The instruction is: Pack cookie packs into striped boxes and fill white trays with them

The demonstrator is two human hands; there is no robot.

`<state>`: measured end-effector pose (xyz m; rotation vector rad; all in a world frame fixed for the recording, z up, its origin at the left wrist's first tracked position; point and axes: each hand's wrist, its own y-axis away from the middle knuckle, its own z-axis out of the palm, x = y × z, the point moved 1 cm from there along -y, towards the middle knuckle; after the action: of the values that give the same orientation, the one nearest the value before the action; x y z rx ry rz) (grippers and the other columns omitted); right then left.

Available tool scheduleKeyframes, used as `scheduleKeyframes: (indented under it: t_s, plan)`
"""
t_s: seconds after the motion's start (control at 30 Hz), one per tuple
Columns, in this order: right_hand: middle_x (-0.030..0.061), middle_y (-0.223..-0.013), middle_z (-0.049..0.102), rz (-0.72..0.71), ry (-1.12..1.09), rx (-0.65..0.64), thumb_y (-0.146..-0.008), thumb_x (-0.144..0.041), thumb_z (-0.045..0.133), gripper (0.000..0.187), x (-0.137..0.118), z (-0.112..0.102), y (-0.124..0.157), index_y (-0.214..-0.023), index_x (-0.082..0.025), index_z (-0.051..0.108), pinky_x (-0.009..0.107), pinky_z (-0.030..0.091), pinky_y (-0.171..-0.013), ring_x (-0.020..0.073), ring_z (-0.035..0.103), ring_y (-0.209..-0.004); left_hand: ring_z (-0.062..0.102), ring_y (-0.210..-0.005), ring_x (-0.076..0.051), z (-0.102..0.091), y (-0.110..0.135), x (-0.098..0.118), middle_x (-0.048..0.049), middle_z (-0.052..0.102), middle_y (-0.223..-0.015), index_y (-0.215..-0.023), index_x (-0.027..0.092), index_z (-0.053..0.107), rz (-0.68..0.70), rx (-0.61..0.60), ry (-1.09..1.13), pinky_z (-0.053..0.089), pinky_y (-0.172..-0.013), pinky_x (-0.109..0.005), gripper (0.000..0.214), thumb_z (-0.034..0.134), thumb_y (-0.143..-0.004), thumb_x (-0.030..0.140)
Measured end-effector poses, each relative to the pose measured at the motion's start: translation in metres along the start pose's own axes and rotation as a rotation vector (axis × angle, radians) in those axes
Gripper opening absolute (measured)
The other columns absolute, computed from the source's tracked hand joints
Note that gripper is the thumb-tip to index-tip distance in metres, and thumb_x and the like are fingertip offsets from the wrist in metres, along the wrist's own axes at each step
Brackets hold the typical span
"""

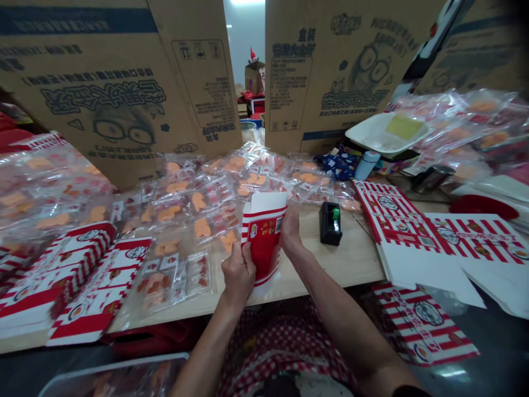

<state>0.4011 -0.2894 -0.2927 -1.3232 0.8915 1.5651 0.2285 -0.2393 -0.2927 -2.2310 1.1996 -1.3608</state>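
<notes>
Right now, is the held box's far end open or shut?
Looks open: the box has its white flap sticking out beyond the red printed face, untucked.

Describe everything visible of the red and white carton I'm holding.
The red and white cardboard carton has a red face with pictures and a barcode, striped edging and plain white at top. It tilts slightly over the pale wooden table, left hand at its left side, right hand at its right. Closure is unclear.

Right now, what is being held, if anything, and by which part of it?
A red striped carton: the left hand grips its left edge, thumb on front. The right hand is at its right side, fingers hidden, grip unclear.
</notes>
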Motion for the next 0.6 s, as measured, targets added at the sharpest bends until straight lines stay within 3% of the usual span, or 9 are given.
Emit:
scheduleKeyframes:
  t_s: [0.13,0.23,0.33,0.4,0.47,0.6]
  plan:
    - [0.0118,-0.109,0.067,-0.117,0.091,0.113,-0.093,-0.056,0.041,0.039,0.005,-0.005,0.017,-0.105,-0.021,0.055,0.040,0.045,-0.093,0.0273,0.060,-0.102,0.056,-0.054,-0.015,0.009,-0.007,-0.018,0.0000,0.061,-0.063,-0.083,0.022,0.058,-0.164,-0.061,0.048,0.041,-0.056,-0.025,0.029,0.042,-0.102,0.037]
    - [0.0125,-0.130,0.061,-0.275,0.197,0.071,-0.091,-0.045,0.048,0.046,0.012,-0.014,0.027,-0.130,-0.021,0.047,0.040,0.041,-0.103,0.0262,0.057,-0.117,0.069,-0.081,-0.020,0.014,-0.016,-0.029,-0.0051,0.074,-0.096,-0.122,0.023,0.060,-0.285,-0.253,0.320,0.053,-0.072,-0.029,0.034,0.045,-0.100,0.044]
    - [0.0079,-0.113,0.066,-0.235,0.294,-0.050,-0.091,-0.040,0.047,0.041,0.023,-0.020,0.027,-0.126,-0.022,0.053,0.035,0.045,-0.092,0.0242,0.060,-0.102,0.068,-0.110,-0.022,0.020,-0.026,-0.040,-0.0088,0.070,-0.124,-0.145,0.025,0.046,-0.344,-0.325,0.469,0.055,-0.091,-0.033,0.050,0.046,-0.100,0.046]
    - [0.0024,-0.092,0.065,-0.166,0.318,-0.104,-0.090,-0.039,0.046,0.028,0.032,-0.021,0.025,-0.108,-0.023,0.060,0.033,0.044,-0.082,0.0221,0.058,-0.087,0.061,-0.124,-0.022,0.026,-0.030,-0.048,-0.0087,0.066,-0.134,-0.143,0.024,0.049,-0.361,-0.291,0.478,0.051,-0.101,-0.033,0.048,0.047,-0.099,0.043]
    - [-0.0010,-0.076,0.057,-0.127,0.319,-0.102,-0.087,-0.039,0.047,0.019,0.041,-0.021,0.022,-0.086,-0.023,0.057,0.032,0.041,-0.076,0.0201,0.053,-0.077,0.061,-0.124,-0.021,0.034,-0.030,-0.057,-0.0073,0.066,-0.132,-0.131,0.022,0.058,-0.414,-0.262,0.517,0.050,-0.102,-0.032,0.040,0.048,-0.098,0.041]
    - [-0.0026,-0.065,0.047,-0.038,0.278,-0.114,-0.081,-0.039,0.050,0.022,0.062,-0.022,0.022,-0.065,-0.024,0.046,0.030,0.038,-0.070,0.0177,0.045,-0.072,0.066,-0.085,-0.018,0.050,-0.018,-0.073,-0.0022,0.069,-0.087,-0.090,0.019,0.060,-0.582,-0.233,0.543,0.055,-0.076,-0.028,0.029,0.049,-0.094,0.046]
